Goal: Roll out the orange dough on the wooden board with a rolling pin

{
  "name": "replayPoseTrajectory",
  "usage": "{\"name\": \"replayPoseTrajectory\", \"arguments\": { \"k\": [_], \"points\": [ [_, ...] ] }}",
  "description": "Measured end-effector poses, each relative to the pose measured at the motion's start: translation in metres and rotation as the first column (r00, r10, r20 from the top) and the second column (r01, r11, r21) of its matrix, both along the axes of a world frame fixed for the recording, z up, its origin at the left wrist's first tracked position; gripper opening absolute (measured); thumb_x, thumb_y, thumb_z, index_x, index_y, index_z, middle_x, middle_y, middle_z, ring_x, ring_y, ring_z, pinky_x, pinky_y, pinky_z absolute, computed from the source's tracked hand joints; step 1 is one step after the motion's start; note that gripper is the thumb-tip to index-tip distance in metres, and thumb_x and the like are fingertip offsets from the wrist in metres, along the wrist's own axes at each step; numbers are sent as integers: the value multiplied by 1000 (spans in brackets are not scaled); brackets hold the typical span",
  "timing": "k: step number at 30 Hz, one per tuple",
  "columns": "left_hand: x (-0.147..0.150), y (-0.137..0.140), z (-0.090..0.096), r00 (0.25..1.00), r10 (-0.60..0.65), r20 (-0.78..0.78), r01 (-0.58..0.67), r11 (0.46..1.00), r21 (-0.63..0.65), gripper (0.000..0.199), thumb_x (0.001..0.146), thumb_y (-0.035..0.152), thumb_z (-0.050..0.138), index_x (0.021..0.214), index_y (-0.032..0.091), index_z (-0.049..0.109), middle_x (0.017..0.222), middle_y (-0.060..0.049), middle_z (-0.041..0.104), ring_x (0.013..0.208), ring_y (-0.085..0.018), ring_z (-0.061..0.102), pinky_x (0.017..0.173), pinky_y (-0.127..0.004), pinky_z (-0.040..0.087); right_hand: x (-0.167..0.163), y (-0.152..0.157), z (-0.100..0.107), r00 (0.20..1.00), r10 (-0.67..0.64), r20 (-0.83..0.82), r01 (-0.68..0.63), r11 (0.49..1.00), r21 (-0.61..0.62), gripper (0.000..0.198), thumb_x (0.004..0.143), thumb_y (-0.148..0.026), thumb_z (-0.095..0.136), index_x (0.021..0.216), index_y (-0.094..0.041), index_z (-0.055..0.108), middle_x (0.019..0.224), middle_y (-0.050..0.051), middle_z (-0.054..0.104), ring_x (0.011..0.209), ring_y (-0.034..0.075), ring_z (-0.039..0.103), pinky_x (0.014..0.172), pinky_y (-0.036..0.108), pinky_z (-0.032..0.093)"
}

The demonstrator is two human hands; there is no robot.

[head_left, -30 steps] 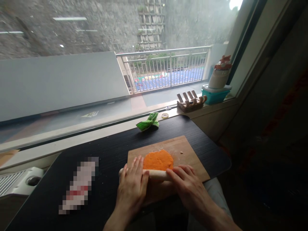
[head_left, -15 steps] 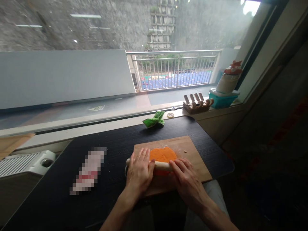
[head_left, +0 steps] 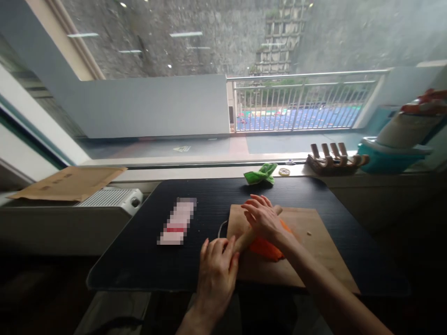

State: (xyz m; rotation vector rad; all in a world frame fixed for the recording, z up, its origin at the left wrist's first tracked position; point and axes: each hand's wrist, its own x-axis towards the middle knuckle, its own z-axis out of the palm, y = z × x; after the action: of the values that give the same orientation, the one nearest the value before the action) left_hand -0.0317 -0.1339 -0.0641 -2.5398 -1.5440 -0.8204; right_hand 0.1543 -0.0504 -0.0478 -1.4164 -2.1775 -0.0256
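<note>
A pale wooden rolling pin (head_left: 245, 240) lies slantwise over a flattened orange sheet of dough (head_left: 266, 249) on a wooden cutting board (head_left: 324, 251). My left hand (head_left: 217, 265) is closed over the pin's near left end, at the board's left edge. Toward the far end, my right hand (head_left: 264, 217) rests its palm on the pin with fingers stretched out and spread. That hand and forearm hide part of the dough. The pin's far tip shows just past the right hand.
On the dark table (head_left: 139, 265) lies a pixelated pinkish item (head_left: 178, 222) at left. A green cloth (head_left: 261, 174) sits at the back edge. The sill holds a tape roll (head_left: 284, 171), a brown rack (head_left: 331, 160) and a teal box (head_left: 380, 156). A brown envelope (head_left: 70, 182) lies at far left.
The rolling pin has turned from crosswise to slanted, its left end nearer me. My right hand has moved forward and my left hand back. The view has swung left.
</note>
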Motion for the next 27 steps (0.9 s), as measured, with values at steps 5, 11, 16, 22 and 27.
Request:
{"name": "replayPoseTrajectory", "arguments": {
  "k": [5,11,16,22,27],
  "points": [
    [1,-34,-4,991,-127,35,124,990,59,43,85,16,47,128,17,48,100,-7,58,99,-21,56,102,-54,32,20,-15,-7,973,216,83,-203,969,-137,31,92,-30,39,112,-28,62,121,1,60,131,24,33,107,48,25],
    [11,-36,-7,976,-87,198,76,995,62,39,88,28,42,122,13,52,100,-9,59,101,-23,54,104,-55,29,-23,-8,-8,988,18,151,6,988,-153,31,88,-38,45,110,-25,63,118,5,62,126,29,40,104,52,26],
    [22,-40,-33,964,-99,248,46,976,211,47,88,45,39,117,13,58,92,-8,60,100,-24,54,106,-53,25,-15,-17,-14,972,122,199,-115,992,-46,36,88,-35,45,122,-25,55,133,5,51,133,27,28,107,51,22],
    [30,-42,-37,934,-218,284,120,938,326,40,84,36,45,113,12,59,91,-8,60,102,-25,54,105,-53,26,12,-36,-4,966,115,232,-97,991,-89,42,90,-31,42,131,-22,47,143,7,39,137,24,19,110,47,18],
    [4,-38,-13,960,-166,227,137,981,141,35,81,15,53,115,15,57,98,-6,63,103,-20,55,108,-48,23,-49,-6,5,981,112,158,-86,983,-164,53,85,-41,52,132,-20,44,141,7,42,136,27,21,111,47,16]
  ]
}}
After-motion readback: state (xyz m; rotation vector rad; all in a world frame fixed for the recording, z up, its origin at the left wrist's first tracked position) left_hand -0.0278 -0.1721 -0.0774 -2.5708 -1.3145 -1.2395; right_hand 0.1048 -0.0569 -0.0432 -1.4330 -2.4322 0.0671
